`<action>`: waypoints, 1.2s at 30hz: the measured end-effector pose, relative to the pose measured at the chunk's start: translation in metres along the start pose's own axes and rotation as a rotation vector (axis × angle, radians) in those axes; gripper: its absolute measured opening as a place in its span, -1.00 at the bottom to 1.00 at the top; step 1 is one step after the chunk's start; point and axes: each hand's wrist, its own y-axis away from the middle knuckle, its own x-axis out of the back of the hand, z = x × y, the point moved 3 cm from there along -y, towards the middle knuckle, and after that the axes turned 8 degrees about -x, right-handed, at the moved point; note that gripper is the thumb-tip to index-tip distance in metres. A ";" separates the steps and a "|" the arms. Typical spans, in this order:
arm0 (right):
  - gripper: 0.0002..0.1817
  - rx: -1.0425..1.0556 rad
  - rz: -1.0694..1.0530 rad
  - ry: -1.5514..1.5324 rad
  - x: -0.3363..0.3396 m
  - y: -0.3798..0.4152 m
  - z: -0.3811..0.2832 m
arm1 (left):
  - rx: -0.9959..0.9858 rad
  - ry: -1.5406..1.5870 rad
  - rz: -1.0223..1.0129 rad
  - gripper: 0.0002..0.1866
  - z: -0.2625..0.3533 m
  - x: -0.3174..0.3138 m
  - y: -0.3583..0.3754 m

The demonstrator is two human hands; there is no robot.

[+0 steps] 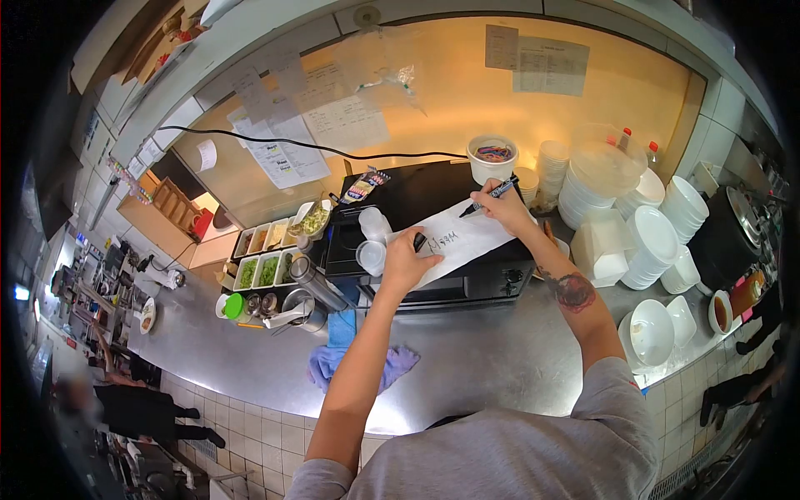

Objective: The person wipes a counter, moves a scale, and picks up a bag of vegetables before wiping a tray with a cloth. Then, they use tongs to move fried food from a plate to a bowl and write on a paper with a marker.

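Note:
A white paper sheet [467, 242] with dark handwriting lies on top of a black appliance [417, 190]. My right hand [500, 207] is closed around a black marker [493, 193], its tip over the upper part of the sheet. At the sheet's left end, my left hand [408, 262] pinches a dark marker cap [419, 242] and rests on the paper. Clear plastic cups [371, 257] stand just left of that hand.
Left are food containers [268, 271] and a steel flask [310, 275]. A tub of rubber bands [492, 158] stands behind. Stacked bowls [646, 246] are at right. A purple cloth [400, 367] lies in front on the steel counter [475, 350]. Other people stand at both sides.

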 end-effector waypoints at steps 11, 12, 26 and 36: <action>-0.76 0.070 0.020 0.168 0.005 0.003 0.000 | -0.208 0.057 -0.278 -0.32 0.026 -0.037 -0.057; -0.75 0.083 0.021 0.244 0.001 0.008 -0.005 | -0.192 0.053 -0.295 -0.31 0.024 -0.039 -0.057; -0.75 0.043 -0.044 0.292 0.009 0.025 -0.012 | -0.131 0.042 -0.345 -0.25 0.021 -0.039 -0.055; -0.75 0.028 -0.001 0.260 0.020 0.020 -0.009 | -0.140 0.030 -0.344 -0.23 0.020 -0.041 -0.055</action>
